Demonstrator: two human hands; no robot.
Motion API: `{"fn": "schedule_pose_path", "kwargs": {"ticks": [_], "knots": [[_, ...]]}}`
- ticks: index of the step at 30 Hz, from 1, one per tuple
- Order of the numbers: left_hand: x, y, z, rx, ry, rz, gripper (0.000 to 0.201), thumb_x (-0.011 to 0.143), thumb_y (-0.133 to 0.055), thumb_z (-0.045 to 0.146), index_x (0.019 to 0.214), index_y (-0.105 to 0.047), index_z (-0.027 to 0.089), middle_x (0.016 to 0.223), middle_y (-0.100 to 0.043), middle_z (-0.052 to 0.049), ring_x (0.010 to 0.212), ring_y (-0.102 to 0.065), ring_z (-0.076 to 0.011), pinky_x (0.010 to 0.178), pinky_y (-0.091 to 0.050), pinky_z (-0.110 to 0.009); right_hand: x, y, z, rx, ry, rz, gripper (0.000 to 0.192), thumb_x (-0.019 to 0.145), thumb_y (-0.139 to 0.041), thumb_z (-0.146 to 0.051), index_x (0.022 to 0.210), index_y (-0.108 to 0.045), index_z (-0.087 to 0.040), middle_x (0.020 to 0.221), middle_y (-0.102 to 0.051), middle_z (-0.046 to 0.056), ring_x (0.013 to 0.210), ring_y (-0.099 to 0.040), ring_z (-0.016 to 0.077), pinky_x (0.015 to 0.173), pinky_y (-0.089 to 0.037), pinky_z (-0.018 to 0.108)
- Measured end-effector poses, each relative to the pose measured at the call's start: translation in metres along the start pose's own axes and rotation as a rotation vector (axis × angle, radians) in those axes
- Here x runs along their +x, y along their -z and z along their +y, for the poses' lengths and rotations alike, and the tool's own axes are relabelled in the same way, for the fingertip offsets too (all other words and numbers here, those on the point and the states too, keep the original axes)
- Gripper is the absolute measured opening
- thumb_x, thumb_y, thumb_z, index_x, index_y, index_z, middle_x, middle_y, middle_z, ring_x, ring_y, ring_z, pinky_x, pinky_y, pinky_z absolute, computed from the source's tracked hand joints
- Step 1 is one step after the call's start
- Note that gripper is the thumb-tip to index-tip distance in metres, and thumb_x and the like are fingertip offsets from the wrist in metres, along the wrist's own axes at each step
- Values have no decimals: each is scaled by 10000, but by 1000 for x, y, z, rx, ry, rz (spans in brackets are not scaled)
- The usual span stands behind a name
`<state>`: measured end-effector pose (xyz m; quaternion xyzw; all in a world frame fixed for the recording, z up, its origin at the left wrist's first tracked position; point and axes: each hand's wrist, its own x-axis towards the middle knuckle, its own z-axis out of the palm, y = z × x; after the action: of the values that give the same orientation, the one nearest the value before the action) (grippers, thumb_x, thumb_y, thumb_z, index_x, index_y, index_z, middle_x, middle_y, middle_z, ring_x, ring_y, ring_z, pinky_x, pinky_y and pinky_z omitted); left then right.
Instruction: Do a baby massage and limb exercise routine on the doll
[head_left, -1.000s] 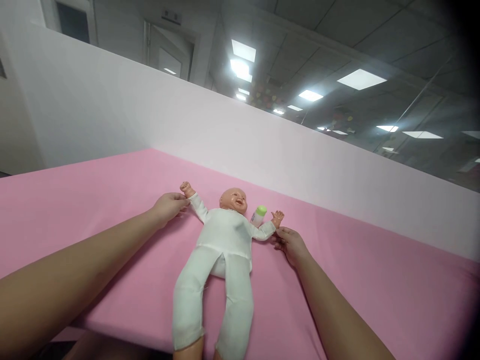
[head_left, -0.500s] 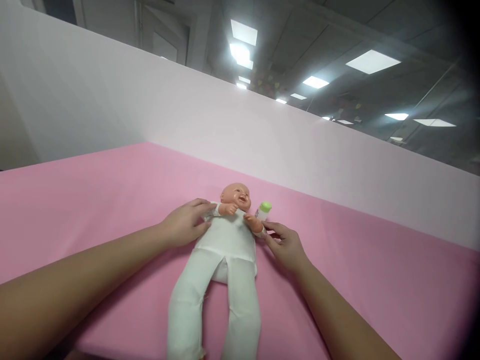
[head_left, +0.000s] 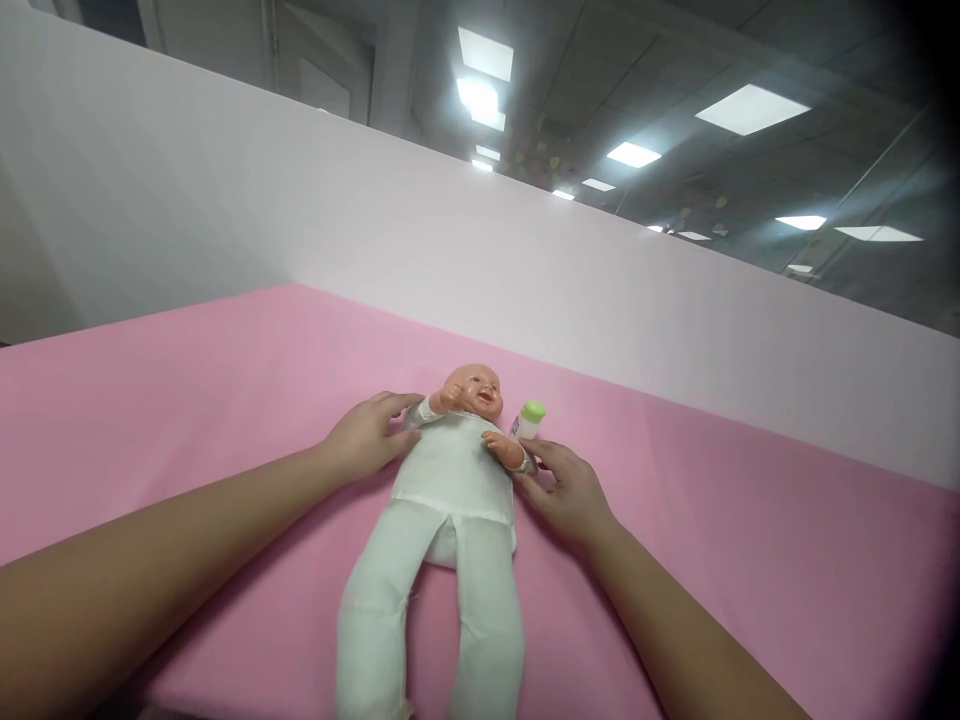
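Note:
A baby doll [head_left: 454,470] with a bald plastic head and a white cloth body lies on its back, its legs towards me. My left hand [head_left: 367,437] is at the doll's arm on the left, with the thumb and fingers around the upper sleeve. That arm bends up, its plastic hand beside the doll's cheek. On the other side, my right hand [head_left: 574,495] grips the other arm near the wrist, thumb below and fingers above. A small white bottle with a light green cap [head_left: 533,410] lies or leans just beyond my right fingertips; its lower part is hidden.
A pink padded surface [head_left: 225,400] lies under the doll. White panels [head_left: 487,250] rise along its back and left. Lit ceiling panels [head_left: 752,108] show above and beyond them.
The doll's left-side arm has swung up from its chest to its cheek. My left hand has shifted slightly left with it. The other arm and my right hand have moved only a little.

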<state>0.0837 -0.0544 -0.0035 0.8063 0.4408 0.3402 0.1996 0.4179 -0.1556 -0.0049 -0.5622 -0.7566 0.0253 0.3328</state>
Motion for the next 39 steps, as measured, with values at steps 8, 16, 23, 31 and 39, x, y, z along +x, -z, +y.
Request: {"fn": "schedule_pose_path", "kwargs": {"ticks": [8, 16, 23, 31, 39], "knots": [[6, 1, -10, -217, 211, 32, 439, 796, -728, 519, 1171, -748, 293, 1025, -794, -29, 951, -738, -272, 804, -532, -327, 3, -8, 21, 411, -330, 128, 491, 861, -737, -454, 1302, -693, -242, 1137, -781, 69, 949, -734, 273, 864, -605, 413], [9, 10, -20, -346, 453, 178, 261, 759, -716, 460, 781, -635, 213, 759, -678, -38, 718, -658, -234, 619, -455, -321, 4, -1, 61, 792, -688, 231, 672, 779, -833, -370, 1382, -570, -234, 1411, -661, 143, 987, -764, 291, 721, -674, 396], [12, 17, -27, -734, 485, 161, 373, 687, -807, 403, 916, -621, 175, 758, -635, -13, 669, -617, -169, 659, -505, -316, 4, -4, 66, 854, -661, 244, 676, 774, -843, -354, 1376, -551, -257, 1389, -683, 124, 1101, -751, 312, 845, -681, 441], [-4, 1, 10, -332, 57, 89, 460, 931, -616, 556, 1240, -697, 225, 1235, -709, -108, 1078, -679, -287, 914, -545, -394, 1, -6, 21, 500, -328, 241, 608, 861, -776, -404, 1396, -527, -258, 1265, -738, 103, 1044, -741, 281, 912, -624, 450], [-11, -3, 23, 239, -233, -50, 467, 997, -533, 494, 1395, -692, 308, 1345, -637, -107, 1172, -644, -304, 999, -518, -428, -3, -7, -5, 210, 60, 3, 353, 946, -632, -244, 1279, -721, -322, 1340, -707, 45, 1288, -629, 296, 1100, -514, 506]]}}
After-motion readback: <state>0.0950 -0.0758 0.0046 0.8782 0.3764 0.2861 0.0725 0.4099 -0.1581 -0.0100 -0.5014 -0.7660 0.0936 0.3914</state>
